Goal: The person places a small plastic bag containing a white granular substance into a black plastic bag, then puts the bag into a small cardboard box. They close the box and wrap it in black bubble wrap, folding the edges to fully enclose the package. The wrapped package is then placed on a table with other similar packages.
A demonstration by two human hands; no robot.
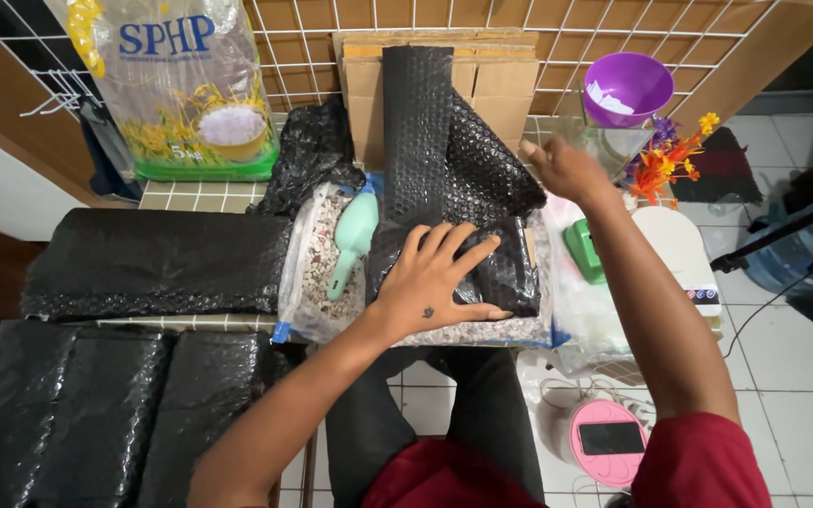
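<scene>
My left hand (435, 275) lies flat with fingers spread on a black bubble-wrapped bundle (505, 273). The bundle rests on a clear bag of speckled gravel (317, 282). A long strip of black bubble wrap (430, 132) runs up from the bundle against cardboard sheets (496, 80). My right hand (565, 169) reaches past the wrap's right edge toward the back, fingers loosely curled; it holds nothing that I can see. A mint-green scoop (350, 240) lies on the gravel bag, left of my left hand.
Black bubble-wrapped packages (152, 263) lie at the left, with more of these packages (77, 414) in front. A printed rice sack (181, 85) leans on the wire grid at the back left. At the right are a purple bowl (625, 87), orange artificial flowers (665, 162), a white scale (684, 254) and a pink round device (609, 440).
</scene>
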